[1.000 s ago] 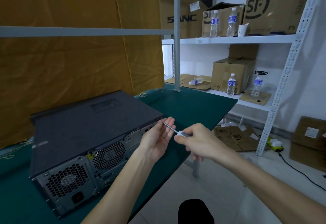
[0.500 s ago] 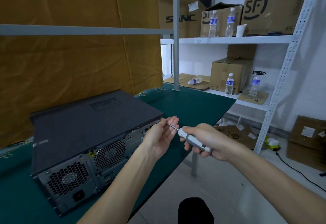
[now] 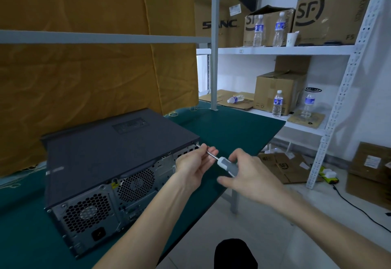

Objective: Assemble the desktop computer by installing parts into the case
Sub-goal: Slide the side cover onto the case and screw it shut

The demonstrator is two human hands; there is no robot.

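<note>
Since a second ago the right hand (image 3: 251, 175) has slid back along the screwdriver (image 3: 220, 161), baring its white-and-grey handle, and the shaft tip now sits at the computer case's (image 3: 110, 150) upper rear corner.

Lying flat on the green table (image 3: 232, 129), the closed case turns its vented rear panel toward the person; the screwdriver slants from that corner down toward the right hand, which is just off the case's rear right side with fingers loosely curled round the handle's back end. The left hand (image 3: 195, 166), against the case's rear panel, pinches the metal shaft between thumb and fingertips. Beyond the case, boxes and water bottles stand on a white shelf rack (image 3: 285, 49).
</note>
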